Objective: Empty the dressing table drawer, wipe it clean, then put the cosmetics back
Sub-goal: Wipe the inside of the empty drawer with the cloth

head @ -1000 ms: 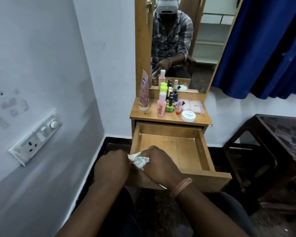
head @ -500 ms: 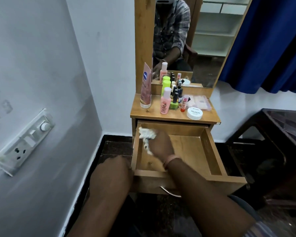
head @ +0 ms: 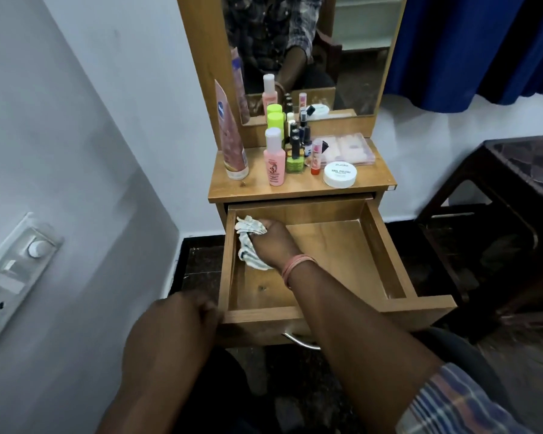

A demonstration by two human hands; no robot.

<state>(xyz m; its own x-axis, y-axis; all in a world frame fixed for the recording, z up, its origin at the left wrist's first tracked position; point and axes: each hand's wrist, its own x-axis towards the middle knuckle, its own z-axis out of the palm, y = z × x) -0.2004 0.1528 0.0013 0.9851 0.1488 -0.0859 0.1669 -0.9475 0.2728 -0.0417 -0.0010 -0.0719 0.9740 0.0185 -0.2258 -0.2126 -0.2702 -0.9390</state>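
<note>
The wooden drawer [head: 386, 245] is pulled out, with nothing inside but my hand and a cloth. My right hand [head: 275, 242] grips a white striped cloth [head: 248, 242] at the drawer's back left corner, pressed against the floor and left wall. My left hand [head: 182, 317] is curled at the drawer's front left corner, touching its outer edge. On the tabletop [head: 298, 187] stand the cosmetics: a tall pink tube [head: 231, 142], a pink bottle [head: 275, 158], green bottles [head: 275, 119], small dark bottles [head: 298, 136], a lipstick [head: 316, 158], a white jar [head: 340, 174] and a clear flat case [head: 347, 148].
A mirror [head: 308, 51] rises behind the tabletop. The grey wall with a switch plate [head: 13, 277] is close on the left. A dark wooden stool [head: 508, 195] stands to the right, below a blue curtain [head: 483, 48]. The drawer's metal handle [head: 298, 341] shows under my right forearm.
My right hand carried the cloth from the drawer's front edge, beside my left hand, into its back left corner. My left hand stayed at the front left corner. The view tilted down and closer.
</note>
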